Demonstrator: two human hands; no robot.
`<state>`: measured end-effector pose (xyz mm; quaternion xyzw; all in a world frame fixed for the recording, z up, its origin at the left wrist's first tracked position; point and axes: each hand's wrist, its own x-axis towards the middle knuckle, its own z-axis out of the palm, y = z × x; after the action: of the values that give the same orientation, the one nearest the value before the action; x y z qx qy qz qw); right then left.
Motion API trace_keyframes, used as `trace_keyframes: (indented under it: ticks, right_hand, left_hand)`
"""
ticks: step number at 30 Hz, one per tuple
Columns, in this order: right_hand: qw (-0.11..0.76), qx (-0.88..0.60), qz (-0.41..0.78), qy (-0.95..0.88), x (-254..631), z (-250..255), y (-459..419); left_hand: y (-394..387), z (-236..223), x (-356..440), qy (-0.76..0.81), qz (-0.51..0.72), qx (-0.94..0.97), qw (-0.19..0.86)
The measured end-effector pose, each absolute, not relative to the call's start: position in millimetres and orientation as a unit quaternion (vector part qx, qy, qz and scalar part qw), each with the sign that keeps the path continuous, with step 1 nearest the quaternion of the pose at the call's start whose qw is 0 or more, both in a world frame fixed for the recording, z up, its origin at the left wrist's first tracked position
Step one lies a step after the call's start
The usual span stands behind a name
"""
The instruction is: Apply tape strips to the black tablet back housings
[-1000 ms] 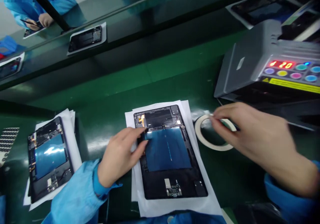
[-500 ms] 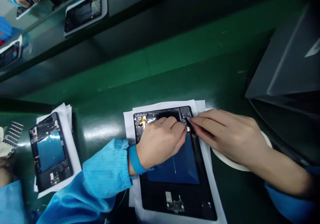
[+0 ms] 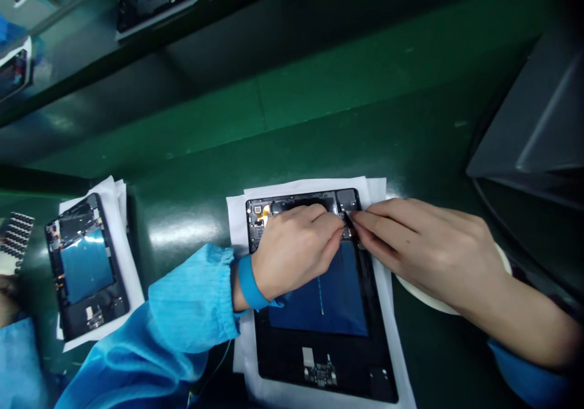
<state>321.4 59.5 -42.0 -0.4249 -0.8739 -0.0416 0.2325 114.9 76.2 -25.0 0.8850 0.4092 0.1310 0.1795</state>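
An opened tablet lies on white paper sheets, its inner parts facing up. A large blue panel fills its middle, and a small circuit board sits near its lower edge. My left hand, with a blue band at the wrist, rests over the upper part, fingers curled and pinched together near the upper right corner. My right hand comes from the right, thumb and fingers pressed together at that same corner. Whatever lies between the fingertips of either hand is too small or hidden to name.
A second opened tablet lies on paper at the left, beside a person's sleeve and a dark-patterned strip sheet. Further tablets stand on the far raised line. A round white object is partly under my right forearm; a grey casing stands at right.
The view has shifted slightly. Both hands stay at the tablet's upper right corner with almost the same pinched pose. The co-worker's hands at the far upper left have mostly left the view.
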Motion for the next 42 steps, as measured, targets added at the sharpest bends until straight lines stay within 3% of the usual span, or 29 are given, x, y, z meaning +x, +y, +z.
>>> trace_keyframes:
  ticks: [15,26,36,42]
  right_hand:
    - [0.193,-0.415,-0.079,-0.886,316.7,-34.5,56.7]
    - [0.104,-0.42,-0.106,-0.895,303.2,-19.2,51.2]
    - [0.1,-0.463,-0.128,-0.872,285.8,-20.8,33.4]
    - [0.161,-0.47,-0.058,-0.866,305.5,-34.0,24.4]
  left_hand:
    - [74.0,-26.2,115.7,0.409,0.122,0.888,0.173]
    - [74.8,-26.6,115.2,0.414,0.113,0.883,0.187]
    - [79.3,-28.6,112.0,0.388,0.111,0.9,0.163]
    - [79.6,-27.7,111.0,0.383,0.141,0.899,0.158]
